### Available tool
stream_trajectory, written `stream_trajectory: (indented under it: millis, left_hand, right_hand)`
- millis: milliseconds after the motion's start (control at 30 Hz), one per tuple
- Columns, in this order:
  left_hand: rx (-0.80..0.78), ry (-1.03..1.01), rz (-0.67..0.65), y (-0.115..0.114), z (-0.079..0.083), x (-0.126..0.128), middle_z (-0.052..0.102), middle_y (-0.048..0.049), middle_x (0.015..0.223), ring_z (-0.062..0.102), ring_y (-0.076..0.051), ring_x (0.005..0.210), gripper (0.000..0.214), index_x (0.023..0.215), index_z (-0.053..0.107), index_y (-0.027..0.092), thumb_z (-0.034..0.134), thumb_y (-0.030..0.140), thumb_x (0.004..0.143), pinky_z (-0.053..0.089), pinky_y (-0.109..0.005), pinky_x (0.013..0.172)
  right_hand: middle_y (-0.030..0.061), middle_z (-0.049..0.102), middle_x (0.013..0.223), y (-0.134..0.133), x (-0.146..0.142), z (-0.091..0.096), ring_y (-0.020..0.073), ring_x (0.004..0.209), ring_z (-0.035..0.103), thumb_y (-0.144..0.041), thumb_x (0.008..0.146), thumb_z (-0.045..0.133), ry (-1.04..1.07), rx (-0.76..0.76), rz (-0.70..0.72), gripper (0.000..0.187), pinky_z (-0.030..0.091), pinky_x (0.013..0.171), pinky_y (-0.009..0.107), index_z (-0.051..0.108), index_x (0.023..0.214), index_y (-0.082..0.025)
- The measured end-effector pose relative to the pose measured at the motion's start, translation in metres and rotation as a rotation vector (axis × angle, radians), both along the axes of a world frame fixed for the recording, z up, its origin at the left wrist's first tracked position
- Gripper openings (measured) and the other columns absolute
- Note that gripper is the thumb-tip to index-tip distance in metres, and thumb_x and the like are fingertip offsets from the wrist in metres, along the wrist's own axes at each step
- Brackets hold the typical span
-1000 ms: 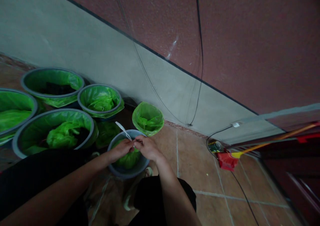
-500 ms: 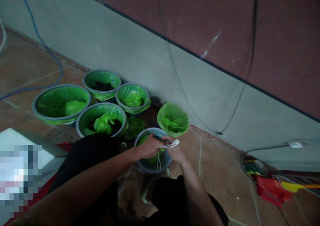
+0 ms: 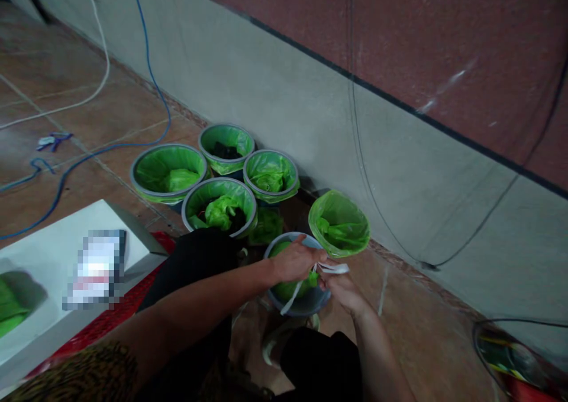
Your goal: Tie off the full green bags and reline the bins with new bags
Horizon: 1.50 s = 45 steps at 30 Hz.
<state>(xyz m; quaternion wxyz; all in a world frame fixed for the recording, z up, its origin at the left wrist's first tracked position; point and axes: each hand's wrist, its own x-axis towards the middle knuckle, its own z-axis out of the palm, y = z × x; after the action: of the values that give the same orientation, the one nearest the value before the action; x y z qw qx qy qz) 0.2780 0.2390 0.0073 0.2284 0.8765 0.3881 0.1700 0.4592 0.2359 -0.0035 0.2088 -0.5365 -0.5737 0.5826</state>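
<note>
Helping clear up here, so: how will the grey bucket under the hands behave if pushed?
The grey bucket probably feels light for its size, apparently holding a bunched green liner. Its thin-looking round rim suggests it could slide or tip easily.

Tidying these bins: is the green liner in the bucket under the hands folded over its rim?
No: the green liner lies inside the grey bucket; its rim shows bare beside the left hand and right hand.
</note>
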Motion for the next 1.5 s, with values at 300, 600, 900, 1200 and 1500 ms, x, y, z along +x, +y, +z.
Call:
stream_trajectory:
  millis: [300, 600, 900, 1200, 1500]
  left_hand:
    - [-0.086, -0.145, 0.222, -0.006, -0.015, 0.005, 0.072, -0.0096, 0.11, 0.069, -0.021, 0.096, 0.028, 0.119, 0.061, 0.015, 0.044, 0.021, 0.098, 0.055, -0.031, 0.083]
    - [-0.127, -0.343, 0.398, -0.004, -0.025, 0.012, 0.071, -0.0069, 0.098, 0.067, -0.019, 0.093, 0.017, 0.1, 0.067, 0.018, 0.051, 0.023, 0.095, 0.052, -0.032, 0.089]
    - [-0.183, -0.409, 0.308, 0.001, -0.028, 0.007, 0.07, -0.0044, 0.084, 0.064, -0.016, 0.08, 0.015, 0.082, 0.07, 0.016, 0.058, 0.018, 0.09, 0.049, -0.028, 0.08]
    - [-0.216, -0.444, 0.28, 0.003, -0.032, 0.004, 0.071, -0.0039, 0.081, 0.065, -0.016, 0.078, 0.015, 0.076, 0.07, 0.016, 0.062, 0.02, 0.087, 0.051, -0.029, 0.081]
    - [-0.209, -0.426, 0.299, 0.009, -0.023, -0.011, 0.076, -0.0072, 0.086, 0.066, -0.024, 0.115, 0.026, 0.066, 0.067, 0.02, 0.061, 0.029, 0.09, 0.051, -0.036, 0.1]
  right_hand:
    - [-0.0027, 0.058, 0.063, 0.001, -0.016, 0.028, 0.0081, 0.049, 0.042, -0.052, 0.064, 0.074, 0.096, -0.111, -0.085, 0.036, 0.035, 0.048, 0.024, 0.068, 0.078, -0.019]
    - [0.002, 0.067, 0.072, 0.005, -0.012, 0.01, 0.0148, 0.065, 0.058, -0.043, 0.06, 0.073, 0.041, -0.037, -0.429, 0.028, 0.042, 0.052, 0.023, 0.073, 0.076, -0.02]
    - [0.0087, 0.076, 0.09, 0.006, -0.009, 0.007, 0.0215, 0.086, 0.068, -0.05, 0.063, 0.076, 0.065, -0.027, -0.584, 0.034, 0.049, 0.068, 0.029, 0.075, 0.077, -0.018]
    - [-0.0036, 0.049, 0.048, 0.008, -0.007, 0.016, 0.0109, 0.048, 0.04, -0.065, 0.064, 0.077, -0.031, 0.07, -0.484, 0.05, 0.029, 0.05, 0.028, 0.055, 0.052, -0.021]
    - [-0.0065, 0.046, 0.051, 0.01, 0.014, 0.028, 0.0091, 0.047, 0.038, -0.071, 0.065, 0.074, 0.028, -0.063, -0.324, 0.052, 0.031, 0.049, 0.024, 0.055, 0.066, -0.022]
